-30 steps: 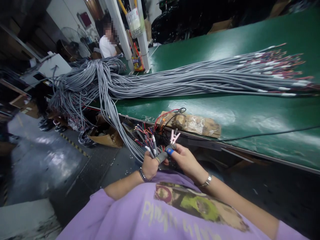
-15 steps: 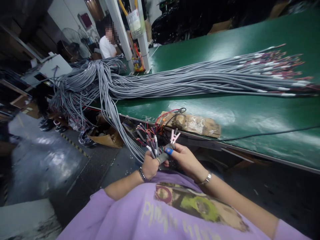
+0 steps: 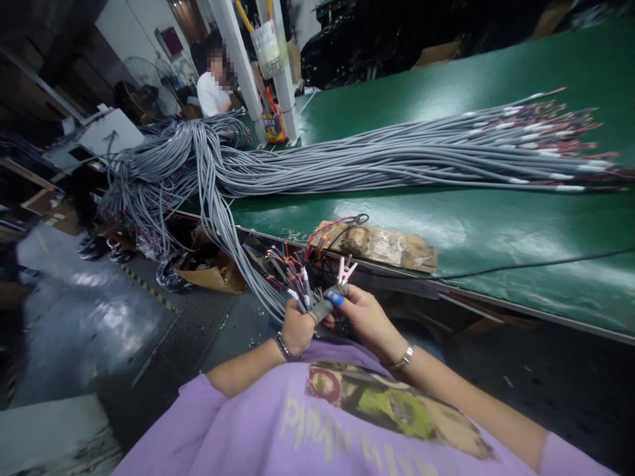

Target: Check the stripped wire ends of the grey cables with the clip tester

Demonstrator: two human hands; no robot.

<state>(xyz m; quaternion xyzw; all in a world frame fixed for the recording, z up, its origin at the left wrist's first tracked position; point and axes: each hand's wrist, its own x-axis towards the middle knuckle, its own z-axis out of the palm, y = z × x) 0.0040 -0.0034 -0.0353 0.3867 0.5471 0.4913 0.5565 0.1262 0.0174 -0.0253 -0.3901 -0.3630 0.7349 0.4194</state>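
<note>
My left hand (image 3: 296, 328) is closed round the ends of several grey cables (image 3: 297, 284), whose stripped coloured wires fan upward. My right hand (image 3: 364, 317) pinches one of those ends beside it; its fingertip wears a blue cap (image 3: 336, 299). Just above my fingers a pink clip (image 3: 346, 270) sticks up, wired in red to a taped brown block (image 3: 384, 244) on the table edge. The cables I hold run up and left into a large grey cable bundle (image 3: 347, 162) lying across the green table (image 3: 496, 225).
The bundle's far ends (image 3: 555, 132) show coloured wires at right; its other side spills over the table's left end (image 3: 149, 192) toward cardboard boxes (image 3: 208, 274) on the floor. A black cord (image 3: 536, 266) crosses the table. A person in white (image 3: 213, 89) sits far back.
Almost nothing: my right hand shifted slightly at the wire end while the left hand kept its grip.
</note>
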